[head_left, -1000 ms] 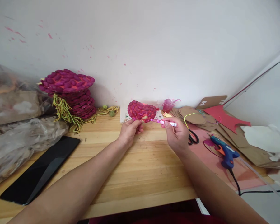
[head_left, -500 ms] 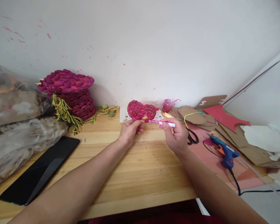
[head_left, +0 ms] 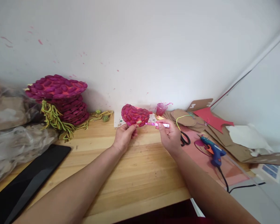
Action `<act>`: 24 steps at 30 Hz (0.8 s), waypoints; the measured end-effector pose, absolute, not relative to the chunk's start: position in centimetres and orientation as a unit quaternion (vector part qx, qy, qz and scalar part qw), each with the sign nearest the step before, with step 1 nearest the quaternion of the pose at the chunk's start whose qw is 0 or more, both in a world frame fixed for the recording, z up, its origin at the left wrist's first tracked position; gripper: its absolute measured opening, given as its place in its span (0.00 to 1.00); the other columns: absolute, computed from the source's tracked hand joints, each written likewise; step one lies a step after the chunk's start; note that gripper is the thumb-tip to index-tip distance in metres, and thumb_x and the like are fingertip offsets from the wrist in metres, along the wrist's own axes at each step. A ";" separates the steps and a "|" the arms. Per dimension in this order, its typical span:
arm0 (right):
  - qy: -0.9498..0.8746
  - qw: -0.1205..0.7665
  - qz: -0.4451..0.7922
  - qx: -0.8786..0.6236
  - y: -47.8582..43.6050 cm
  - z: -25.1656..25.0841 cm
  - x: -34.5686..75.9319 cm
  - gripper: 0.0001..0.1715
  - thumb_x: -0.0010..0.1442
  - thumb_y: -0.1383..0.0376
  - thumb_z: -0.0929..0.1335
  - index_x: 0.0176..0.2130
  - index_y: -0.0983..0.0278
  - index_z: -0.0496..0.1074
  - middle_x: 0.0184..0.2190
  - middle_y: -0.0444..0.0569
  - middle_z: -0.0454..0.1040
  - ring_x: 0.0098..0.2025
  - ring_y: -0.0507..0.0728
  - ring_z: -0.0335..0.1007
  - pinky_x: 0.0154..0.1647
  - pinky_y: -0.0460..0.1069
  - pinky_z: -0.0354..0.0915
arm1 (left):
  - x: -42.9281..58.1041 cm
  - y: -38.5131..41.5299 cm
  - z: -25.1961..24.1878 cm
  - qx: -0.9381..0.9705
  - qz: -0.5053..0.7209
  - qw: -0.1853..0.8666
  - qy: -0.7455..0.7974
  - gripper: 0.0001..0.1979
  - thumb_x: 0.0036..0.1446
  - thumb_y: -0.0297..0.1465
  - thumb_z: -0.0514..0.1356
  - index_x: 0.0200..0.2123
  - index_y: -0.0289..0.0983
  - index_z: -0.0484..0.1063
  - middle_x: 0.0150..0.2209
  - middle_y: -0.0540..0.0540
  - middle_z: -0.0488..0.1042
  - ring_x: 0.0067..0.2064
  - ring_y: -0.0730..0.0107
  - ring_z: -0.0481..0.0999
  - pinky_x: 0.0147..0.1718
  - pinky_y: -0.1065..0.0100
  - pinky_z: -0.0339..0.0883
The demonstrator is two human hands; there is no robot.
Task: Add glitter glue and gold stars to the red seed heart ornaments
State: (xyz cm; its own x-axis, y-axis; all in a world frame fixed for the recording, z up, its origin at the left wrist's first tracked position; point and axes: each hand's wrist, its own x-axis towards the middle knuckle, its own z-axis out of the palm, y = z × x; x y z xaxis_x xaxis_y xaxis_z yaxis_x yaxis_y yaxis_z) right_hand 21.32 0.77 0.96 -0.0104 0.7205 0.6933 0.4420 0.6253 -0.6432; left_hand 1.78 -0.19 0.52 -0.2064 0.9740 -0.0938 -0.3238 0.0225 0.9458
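Note:
My left hand [head_left: 124, 137] pinches the lower edge of a heart-shaped piece [head_left: 134, 115] covered with magenta-coloured shells. One pale, unpainted-looking shell shows near that edge, close to my left thumb. In my right hand [head_left: 170, 137] is a white-handled paintbrush [head_left: 163, 125] with a pink-stained front end. Its tip points left and meets the lower right edge of the heart-shaped piece; whether it touches is too small to tell. Behind the piece lies a white sheet [head_left: 118, 119] with small star marks, and a pink-stained cup [head_left: 161, 109] stands by the wall.
Left: a stack of similar magenta pieces [head_left: 72, 109], yellow-green yarn [head_left: 52, 115], plastic bags [head_left: 25, 146] and a black phone [head_left: 32, 180]. Right: cardboard discs [head_left: 182, 116], black-handled scissors [head_left: 185, 138], a blue glue gun [head_left: 214, 152] and red paper [head_left: 212, 118].
The camera view has turned slightly, so the scene sits further left and a little lower. Both hands keep their grips, and the brush tip stays by the lower right edge of the heart-shaped piece.

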 end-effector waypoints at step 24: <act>-0.639 0.198 0.008 -0.744 15.7 9.0 24.3 0.11 0.58 0.57 0.71 0.39 0.58 0.80 0.43 0.50 0.82 0.46 0.63 0.76 0.45 0.54 0.63 | 1.6 0.7 -0.3 0.398 0.609 0.484 0.486 0.14 0.43 0.41 0.66 0.26 0.36 0.70 0.18 0.53 0.70 0.19 0.75 0.67 0.19 0.73 0.56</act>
